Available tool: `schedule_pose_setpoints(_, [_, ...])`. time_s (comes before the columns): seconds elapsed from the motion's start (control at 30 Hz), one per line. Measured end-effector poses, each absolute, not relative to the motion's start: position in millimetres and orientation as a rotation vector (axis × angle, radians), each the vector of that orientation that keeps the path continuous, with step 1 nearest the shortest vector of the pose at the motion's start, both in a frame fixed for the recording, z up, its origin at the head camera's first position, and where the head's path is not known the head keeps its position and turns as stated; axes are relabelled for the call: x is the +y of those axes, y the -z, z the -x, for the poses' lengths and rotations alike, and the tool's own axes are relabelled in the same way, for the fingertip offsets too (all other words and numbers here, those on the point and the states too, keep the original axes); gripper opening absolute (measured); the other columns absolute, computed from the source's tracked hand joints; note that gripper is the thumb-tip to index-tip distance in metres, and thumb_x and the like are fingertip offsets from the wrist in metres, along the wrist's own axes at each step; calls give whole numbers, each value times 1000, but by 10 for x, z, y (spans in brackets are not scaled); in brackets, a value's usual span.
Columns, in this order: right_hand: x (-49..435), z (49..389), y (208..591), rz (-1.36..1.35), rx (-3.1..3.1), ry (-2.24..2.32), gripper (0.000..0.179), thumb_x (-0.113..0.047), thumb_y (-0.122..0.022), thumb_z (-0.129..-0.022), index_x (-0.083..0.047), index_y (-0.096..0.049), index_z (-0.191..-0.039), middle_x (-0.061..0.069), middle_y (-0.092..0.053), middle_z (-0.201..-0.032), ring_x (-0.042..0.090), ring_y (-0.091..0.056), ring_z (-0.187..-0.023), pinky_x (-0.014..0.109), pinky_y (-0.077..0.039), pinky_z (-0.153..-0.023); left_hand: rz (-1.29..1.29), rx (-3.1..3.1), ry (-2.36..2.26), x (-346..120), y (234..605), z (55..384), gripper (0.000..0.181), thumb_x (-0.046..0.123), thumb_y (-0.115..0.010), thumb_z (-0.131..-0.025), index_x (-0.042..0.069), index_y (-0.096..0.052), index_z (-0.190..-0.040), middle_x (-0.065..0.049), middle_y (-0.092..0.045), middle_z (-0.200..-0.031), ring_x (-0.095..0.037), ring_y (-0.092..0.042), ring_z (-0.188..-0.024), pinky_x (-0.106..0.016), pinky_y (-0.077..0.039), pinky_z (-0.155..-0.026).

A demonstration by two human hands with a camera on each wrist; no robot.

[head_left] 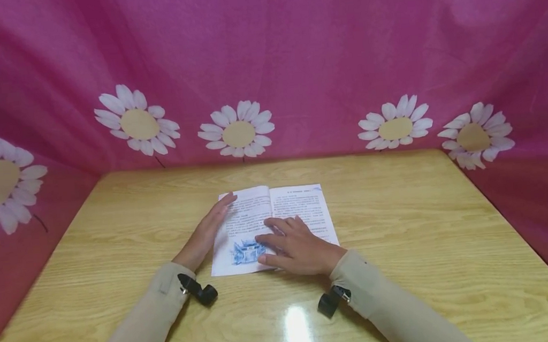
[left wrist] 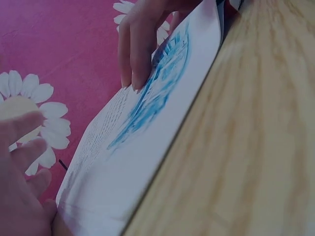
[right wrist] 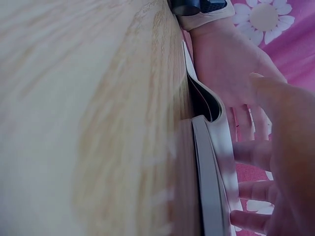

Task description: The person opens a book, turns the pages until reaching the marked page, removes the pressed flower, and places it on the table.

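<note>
An open book (head_left: 300, 201) lies on the table, with printed text and a blue drawing of a building (head_left: 246, 252) on its left page. My left hand (head_left: 206, 232) is at the book's left edge, its fingers extended along the margin. Across the lower middle of the book, my right hand (head_left: 301, 248) spreads its fingers over the left page near the spine. In the left wrist view, right-hand fingertips (left wrist: 138, 81) touch the page beside the blue drawing. The right wrist view shows the left page (right wrist: 224, 142) bowing up at the spine.
The wooden table (head_left: 402, 209) surrounds the book, with a bright reflection near its front. A pink curtain (head_left: 309, 66) printed with large white daisies hangs behind and at both sides. Black wrist cameras (head_left: 330, 303) are strapped on both sleeves.
</note>
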State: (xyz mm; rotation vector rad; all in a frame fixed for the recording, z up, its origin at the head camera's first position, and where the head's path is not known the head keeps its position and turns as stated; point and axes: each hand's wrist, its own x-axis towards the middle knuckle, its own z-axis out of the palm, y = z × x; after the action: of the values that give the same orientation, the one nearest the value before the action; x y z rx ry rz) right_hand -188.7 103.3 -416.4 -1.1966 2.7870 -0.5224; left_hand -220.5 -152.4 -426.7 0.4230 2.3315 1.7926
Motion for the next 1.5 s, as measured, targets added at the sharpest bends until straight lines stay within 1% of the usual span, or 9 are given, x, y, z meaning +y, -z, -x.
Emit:
schedule_pose_setpoints(0.1, [1028, 1889, 4159, 1219, 2800, 507, 65, -69, -32, -94, -28, -52, -139, 6, -36, -151, 24, -33, -132, 50, -28, -105, -590, 2437, -1631, -1503, 4275, 2203, 48, 34, -44, -103, 20, -40, -148, 3, -19, -160, -23, -4, -148, -57, -2, -115])
schedule_pose_setpoints(0.17, [1025, 1887, 4152, 1220, 2803, 501, 65, -69, -32, -94, -27, -52, -140, 7, -36, -151, 24, -33, -132, 51, -27, -106, -695, 2531, -1490, -1489, 4290, 2212, 50, 33, -51, -100, 20, -42, -147, 1, -19, -160, -26, -3, -148, -59, -1, -115])
schedule_pose_setpoints(0.27, [1020, 1884, 4144, 1210, 2803, 490, 66, -69, -31, -94, -28, -51, -141, 7, -35, -152, 25, -32, -134, 56, -24, -109, -822, 2643, -1299, -1476, 4315, 2227, 59, 39, -60, -94, 19, -42, -147, -2, -20, -160, -31, -3, -148, -60, 1, -114])
schedule_pose_setpoints(0.43, [1018, 1883, 4137, 1199, 2789, 471, 65, -69, -29, -94, -29, -49, -142, 6, -33, -153, 26, -30, -136, 61, -20, -110, -830, 2710, -1084, -1457, 4353, 2226, 78, 53, -68, -84, 25, -36, -150, 3, -16, -161, -25, 0, -148, -54, 5, -115])
schedule_pose_setpoints(0.7, [1024, 1892, 4124, 1205, 2779, 460, 64, -67, -27, -96, -29, -47, -143, 7, -32, -154, 28, -31, -138, 64, -19, -109, -866, 2805, -828, -1396, 4335, 2172, 92, 63, -69, -77, 19, -36, -150, -6, -19, -160, -32, -5, -147, -56, 4, -115])
schedule_pose_setpoints(1.1, [1142, 1975, 4064, 1174, 2738, 686, 54, -57, -42, -97, -26, -51, -140, 5, -39, -150, 22, -32, -139, 53, -25, -112, -828, 2843, -702, -1351, 4356, 2166, 99, 73, -65, -73, 21, -33, -151, -3, -17, -161, -29, -4, -148, -54, 4, -116])
schedule_pose_setpoints(1.23, [1277, 2099, 4051, 1064, 2756, 817, 60, -59, -44, -95, -23, -47, -143, 5, -37, -152, 22, -30, -140, 52, -26, -112, -798, 2839, -695, -1348, 4349, 2169, 100, 74, -65, -71, 23, -33, -151, 0, -16, -161, -26, -3, -148, -52, 5, -116])
schedule_pose_setpoints(1.4, [1504, 2293, 4067, 910, 2800, 929, 71, -54, -56, -92, -14, -38, -148, 12, -31, -154, 28, -24, -143, 52, -21, -114, -758, 2838, -683, -1337, 4351, 2179, 102, 77, -64, -69, 26, -33, -151, 3, -16, -161, -23, -2, -149, -50, 6, -116])
schedule_pose_setpoints(1.5, [1644, 2376, 4118, 744, 2794, 960, 83, -56, -62, -87, -17, -29, -152, 9, -25, -158, 28, -17, -145, 53, -16, -115, -744, 2830, -687, -1331, 4356, 2180, 103, 79, -63, -67, 27, -33, -151, 5, -15, -161, -22, -2, -149, -50, 7, -117])
